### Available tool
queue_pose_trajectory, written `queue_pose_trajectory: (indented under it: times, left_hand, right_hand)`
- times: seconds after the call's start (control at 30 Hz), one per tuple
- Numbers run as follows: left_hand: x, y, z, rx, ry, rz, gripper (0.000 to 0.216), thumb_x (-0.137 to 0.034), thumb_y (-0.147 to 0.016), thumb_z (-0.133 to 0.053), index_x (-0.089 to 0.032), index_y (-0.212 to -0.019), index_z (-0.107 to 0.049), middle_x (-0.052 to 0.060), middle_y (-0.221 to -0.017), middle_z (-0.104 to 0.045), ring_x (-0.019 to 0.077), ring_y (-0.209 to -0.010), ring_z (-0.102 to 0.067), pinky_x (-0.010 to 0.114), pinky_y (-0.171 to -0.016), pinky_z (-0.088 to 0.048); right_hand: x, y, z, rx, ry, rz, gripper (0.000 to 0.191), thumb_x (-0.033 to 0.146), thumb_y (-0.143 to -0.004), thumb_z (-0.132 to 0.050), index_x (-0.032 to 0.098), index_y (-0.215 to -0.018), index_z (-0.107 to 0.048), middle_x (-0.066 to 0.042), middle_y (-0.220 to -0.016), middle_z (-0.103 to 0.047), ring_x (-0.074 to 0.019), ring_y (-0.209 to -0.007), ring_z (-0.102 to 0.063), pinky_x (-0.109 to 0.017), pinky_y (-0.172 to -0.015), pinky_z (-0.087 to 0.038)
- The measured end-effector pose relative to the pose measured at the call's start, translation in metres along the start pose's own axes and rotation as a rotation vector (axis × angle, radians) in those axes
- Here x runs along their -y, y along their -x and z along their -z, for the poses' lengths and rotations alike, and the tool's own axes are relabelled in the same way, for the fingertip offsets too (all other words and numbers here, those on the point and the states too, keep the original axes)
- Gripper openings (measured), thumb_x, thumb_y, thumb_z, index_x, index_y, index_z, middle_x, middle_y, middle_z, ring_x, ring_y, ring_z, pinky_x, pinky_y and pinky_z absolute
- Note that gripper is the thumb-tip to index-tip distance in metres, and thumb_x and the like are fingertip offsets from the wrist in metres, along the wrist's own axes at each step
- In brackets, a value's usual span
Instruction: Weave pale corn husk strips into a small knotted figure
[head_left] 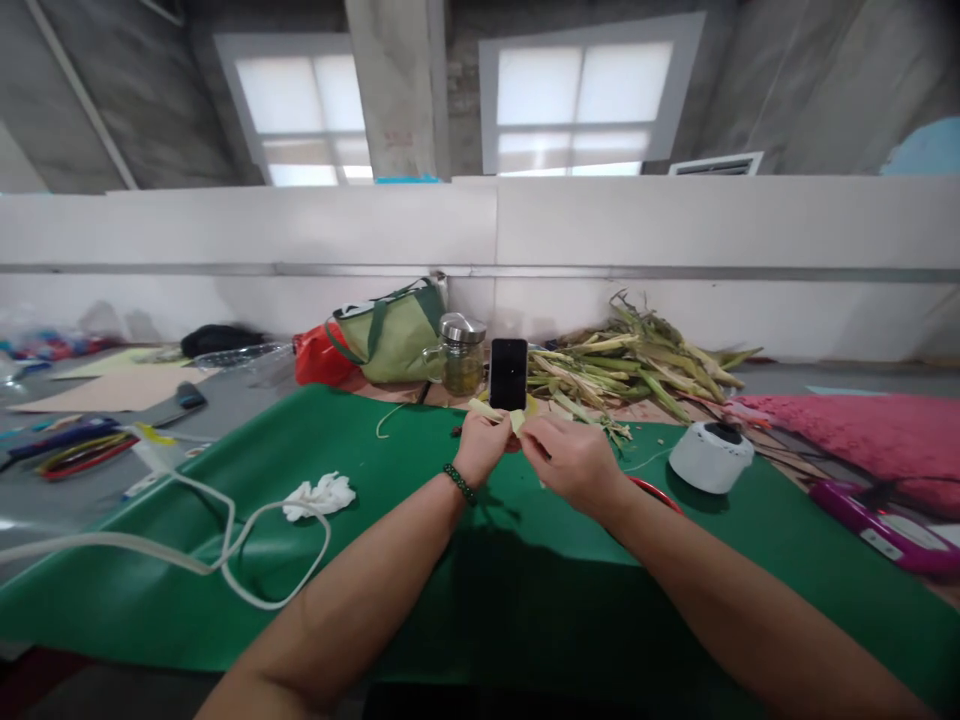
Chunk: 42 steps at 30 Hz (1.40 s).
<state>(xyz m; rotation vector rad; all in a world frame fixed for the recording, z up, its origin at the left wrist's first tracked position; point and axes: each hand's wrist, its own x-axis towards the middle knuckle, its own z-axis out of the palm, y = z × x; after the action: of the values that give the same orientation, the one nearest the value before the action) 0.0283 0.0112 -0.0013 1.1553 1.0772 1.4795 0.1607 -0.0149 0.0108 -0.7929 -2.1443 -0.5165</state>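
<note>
Both my hands meet over the green mat (pixel 405 590), in front of an upright phone (pixel 508 372) with a dark screen. Between them is a pale green strip of plant leaf (pixel 517 421). My left hand (pixel 481 442), with a dark green beaded bracelet on its wrist, is closed on the strip, one end poking out to the left. The fingers of my right hand (pixel 576 462) pinch the strip from the other side. A red curved handle or ring (pixel 657 493) shows partly behind my right wrist. Just beyond my hands lies a pile of long green and yellowish leaves (pixel 637 360).
A lidded glass jar (pixel 461 362), a green bag (pixel 401 335) and a red bag (pixel 319 358) stand behind. Crumpled white tissue (pixel 322 497) and a looping white cable (pixel 225 555) lie left. Right are a white round container (pixel 711 462) and a purple power strip (pixel 885 525).
</note>
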Motion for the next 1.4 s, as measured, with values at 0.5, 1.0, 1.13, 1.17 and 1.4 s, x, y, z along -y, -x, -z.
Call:
queue_pose_trajectory:
  times: [0.5,1.0,1.13,1.17,1.4]
  left_hand:
    - [0.012,-0.007,-0.003,-0.043,0.019,-0.145,0.013,-0.021,-0.064,-0.068,-0.017,-0.052,-0.068,0.001,-0.049,-0.064,0.0152,-0.051,-0.058,0.023,-0.048,-0.043]
    - [-0.006,0.004,-0.001,-0.052,0.212,0.066,0.015,-0.019,-0.067,-0.063,-0.014,-0.055,-0.055,-0.002,-0.046,-0.054,0.0098,-0.048,-0.053,0.022,-0.053,-0.049]
    - [-0.012,0.009,0.001,-0.014,0.252,0.089,0.012,-0.02,-0.064,-0.062,-0.014,-0.056,-0.057,-0.001,-0.052,-0.058,0.0095,-0.05,-0.054,0.021,-0.053,-0.048]
    - [-0.014,0.011,0.002,-0.008,0.27,0.102,0.012,-0.022,-0.064,-0.062,-0.013,-0.056,-0.058,0.0,-0.053,-0.059,0.0098,-0.05,-0.054,0.022,-0.053,-0.048]
    - [-0.019,0.013,0.0,0.088,0.362,0.055,0.027,-0.029,-0.05,-0.081,-0.011,-0.064,-0.066,0.002,-0.058,-0.065,0.0115,-0.056,-0.059,0.023,-0.057,-0.048]
  right_hand:
    - [0.028,0.008,-0.006,0.065,0.337,-0.026,0.024,0.009,-0.086,-0.042,0.016,-0.074,-0.062,-0.005,-0.05,-0.055,-0.0144,-0.043,-0.05,-0.03,-0.044,-0.016]
    - [0.012,0.003,-0.016,-0.012,0.345,0.038,0.023,0.009,-0.088,-0.042,0.017,-0.077,-0.062,-0.007,-0.089,-0.069,-0.0118,-0.058,-0.056,-0.026,-0.051,-0.031]
    - [0.013,0.003,-0.017,-0.05,0.382,0.049,0.024,0.012,-0.089,-0.043,0.017,-0.077,-0.063,-0.006,-0.09,-0.069,-0.0107,-0.057,-0.055,-0.026,-0.049,-0.03]
    - [0.013,0.003,-0.016,-0.048,0.38,0.049,0.024,0.013,-0.09,-0.043,0.017,-0.076,-0.063,-0.006,-0.089,-0.069,-0.0106,-0.057,-0.055,-0.026,-0.049,-0.03]
    - [0.009,0.0,-0.009,-0.063,0.356,0.048,0.024,0.016,-0.092,-0.043,0.017,-0.085,-0.066,-0.006,-0.094,-0.07,-0.0112,-0.062,-0.058,-0.026,-0.05,-0.032]
